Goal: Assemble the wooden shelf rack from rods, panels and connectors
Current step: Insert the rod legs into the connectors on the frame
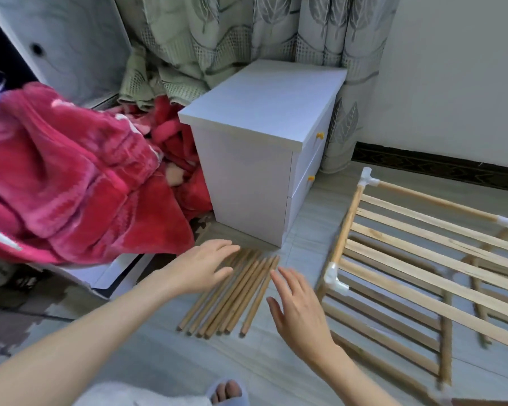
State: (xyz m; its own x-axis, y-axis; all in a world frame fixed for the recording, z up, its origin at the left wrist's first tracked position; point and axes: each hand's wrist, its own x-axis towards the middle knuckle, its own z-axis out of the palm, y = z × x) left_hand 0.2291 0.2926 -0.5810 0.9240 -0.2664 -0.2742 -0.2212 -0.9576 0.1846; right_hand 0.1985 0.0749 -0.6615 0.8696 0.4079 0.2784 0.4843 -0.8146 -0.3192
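Note:
Several round wooden rods [235, 297] lie side by side on the floor in front of a white cabinet. My left hand [206, 266] hovers over their far left ends, fingers straight and spread, holding nothing. My right hand [298, 309] is just right of the rods, fingers straight, also holding nothing. To the right lies a slatted wooden panel [428, 259] framed by rods joined with white corner connectors [335, 278]. Another slatted panel [393, 326] lies under it on the floor.
A white two-drawer cabinet [255, 159] stands just beyond the rods. A red blanket [71, 183] hangs over the bed at left. Curtains [247, 33] and a wall are behind. My slippered foot [228, 392] is at the bottom edge.

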